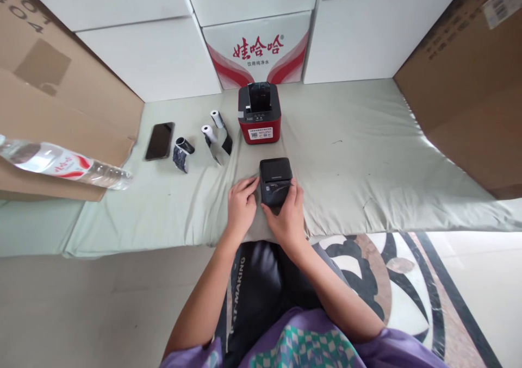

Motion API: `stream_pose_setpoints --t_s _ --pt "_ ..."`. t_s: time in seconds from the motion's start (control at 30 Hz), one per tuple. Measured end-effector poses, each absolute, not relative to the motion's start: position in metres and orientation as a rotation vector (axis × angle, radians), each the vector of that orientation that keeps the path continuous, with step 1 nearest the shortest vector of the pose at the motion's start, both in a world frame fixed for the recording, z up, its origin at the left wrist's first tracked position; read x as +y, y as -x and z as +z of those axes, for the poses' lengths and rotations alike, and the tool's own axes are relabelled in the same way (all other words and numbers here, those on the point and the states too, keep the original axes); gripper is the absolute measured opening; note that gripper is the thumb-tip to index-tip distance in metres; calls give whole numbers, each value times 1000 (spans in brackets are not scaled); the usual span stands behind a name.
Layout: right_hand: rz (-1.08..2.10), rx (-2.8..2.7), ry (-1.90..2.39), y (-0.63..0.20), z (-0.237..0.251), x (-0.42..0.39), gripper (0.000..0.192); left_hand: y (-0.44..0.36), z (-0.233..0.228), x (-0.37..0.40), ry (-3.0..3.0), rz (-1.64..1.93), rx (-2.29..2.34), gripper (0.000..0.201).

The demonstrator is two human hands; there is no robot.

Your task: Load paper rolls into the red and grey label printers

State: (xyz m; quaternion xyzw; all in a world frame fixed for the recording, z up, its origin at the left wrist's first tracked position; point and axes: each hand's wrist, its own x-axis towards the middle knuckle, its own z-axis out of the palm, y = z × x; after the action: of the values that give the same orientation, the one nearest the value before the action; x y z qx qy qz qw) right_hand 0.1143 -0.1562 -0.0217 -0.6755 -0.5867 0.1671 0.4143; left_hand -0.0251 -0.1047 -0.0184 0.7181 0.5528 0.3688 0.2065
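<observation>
A small black printer [275,179] lies on the pale green cloth [367,156] just in front of me. My right hand [286,216] grips its near end, fingers wrapped over the front and right side. My left hand [241,205] rests on the cloth at the printer's left edge, fingertips touching its side. Behind it stands a red and black printer [260,113] with its top open.
Two white paper rolls [217,120] [209,134] with dark tails, a dark roll [183,148] and a black phone [159,140] lie to the left. A plastic water bottle [61,164] juts in at far left. Cardboard boxes [468,80] and white cartons [150,58] ring the cloth.
</observation>
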Motion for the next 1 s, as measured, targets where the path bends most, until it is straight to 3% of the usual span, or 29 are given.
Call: stream_pose_setpoints --t_s 0.37,0.87,1.0 --pt "411 -1496 1699 -113 -21 -157 100 28 -14 -110 -2095 1272 1433 48" --pt "407 -1530 1693 -114 -22 -158 96 25 -5 -76 -1825 1068 1094 62" --pt "392 -1533 1688 -114 -21 -159 94 16 11 -65 -1967 981 1252 50"
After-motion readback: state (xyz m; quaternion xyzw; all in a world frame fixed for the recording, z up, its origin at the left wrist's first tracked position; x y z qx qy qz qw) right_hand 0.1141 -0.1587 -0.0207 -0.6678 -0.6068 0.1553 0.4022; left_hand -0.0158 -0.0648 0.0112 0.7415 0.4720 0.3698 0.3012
